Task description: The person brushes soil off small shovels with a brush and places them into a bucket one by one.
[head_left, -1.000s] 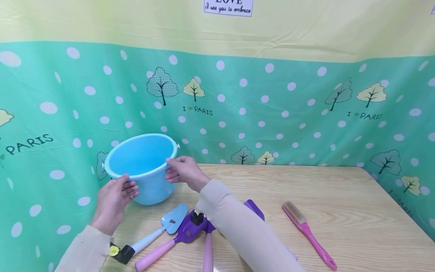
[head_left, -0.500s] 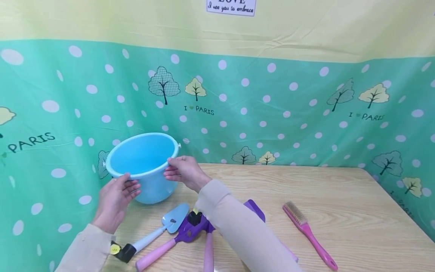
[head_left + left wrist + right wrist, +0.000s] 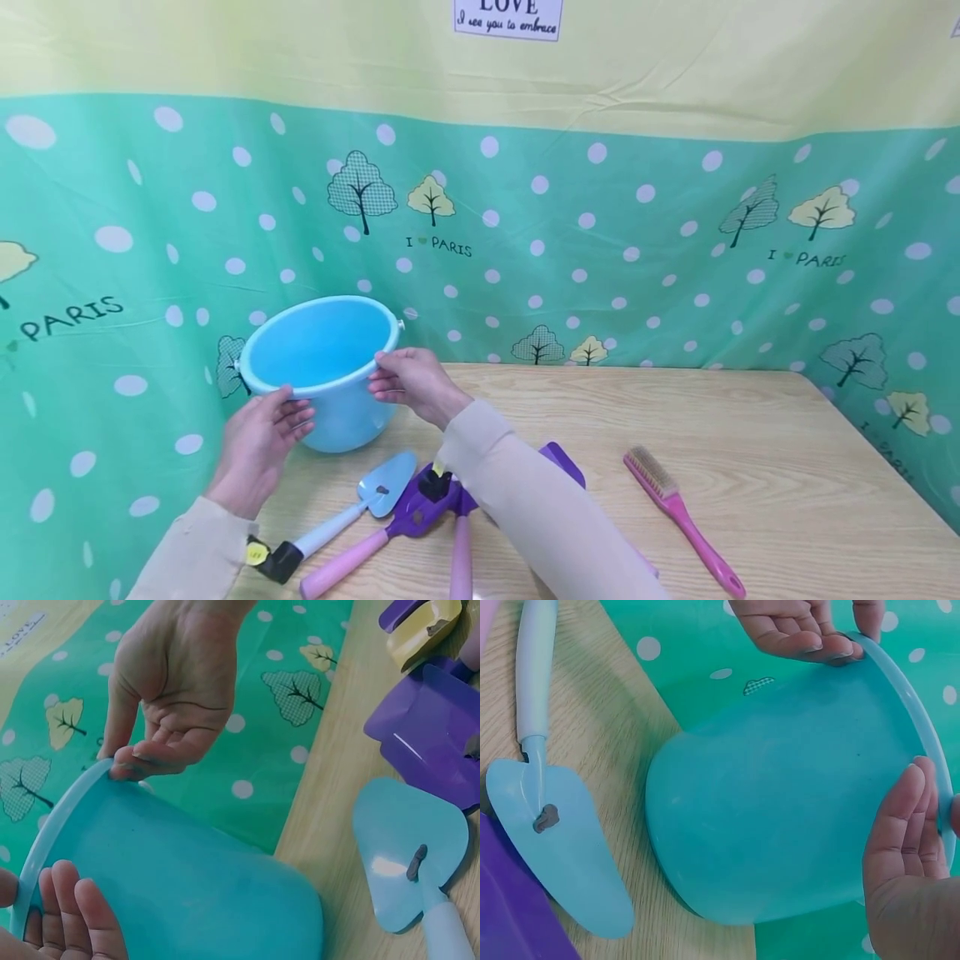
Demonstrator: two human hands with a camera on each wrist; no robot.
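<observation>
A light blue plastic bucket [image 3: 341, 417] is at the back left of the table, its mouth facing up and its inside bare. My left hand [image 3: 258, 446] pinches the near left part of the rim, thumb over the edge and fingers against the outer wall. My right hand [image 3: 420, 385] grips the rim the same way on the right side. Both grips also show in the right wrist view, where the bucket wall [image 3: 780, 802] fills the middle. Just in front of the bucket lies a light blue trowel [image 3: 386, 486], apart from both hands.
Beside the trowel lie purple garden tools [image 3: 415, 510] with pink handles, partly under my right forearm. A yellow-bladed tool [image 3: 424, 634] shows in the left wrist view. A pink-handled brush [image 3: 675, 508] lies to the right. Patterned curtain [image 3: 637, 250] surrounds the wooden table [image 3: 750, 425].
The bucket and both hands have shifted slightly to the right, with the grips on the rim kept. The tools and the brush lie as before.
</observation>
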